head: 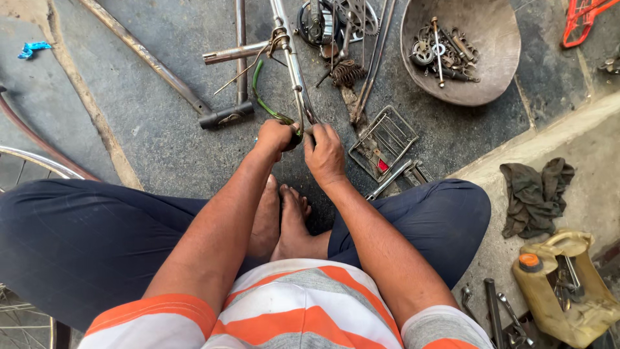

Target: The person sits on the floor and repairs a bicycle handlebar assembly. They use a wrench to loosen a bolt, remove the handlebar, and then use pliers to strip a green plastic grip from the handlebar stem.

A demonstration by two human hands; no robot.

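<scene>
From the head camera, you sit on the stone floor (161,129) with both hands out in front of your bare feet. Your left hand (276,136) is closed in a fist-like grip around the near end of a chrome bicycle frame tube (294,71), where a green cable (261,97) loops away to the left. Your right hand (325,154) has its fingers curled down on the same tube end, just beside the left hand; whether it pinches a small part there cannot be told.

The tube is thin, shiny and scuffed, running from your hands away to the far side, with a wire-wrapped joint near its far end.

There is no surface; everything lies on the grey stone floor. Far right stands a rusty metal bowl (491,39) holding bolts and small parts. A flat wire rack (384,139) lies just right of your hands. On the raised pale ledge to the right lie a dark rag (535,194) and a cut-open yellow jug (568,291) holding tools. A wheel rim (32,165) shows at the left edge.
</scene>
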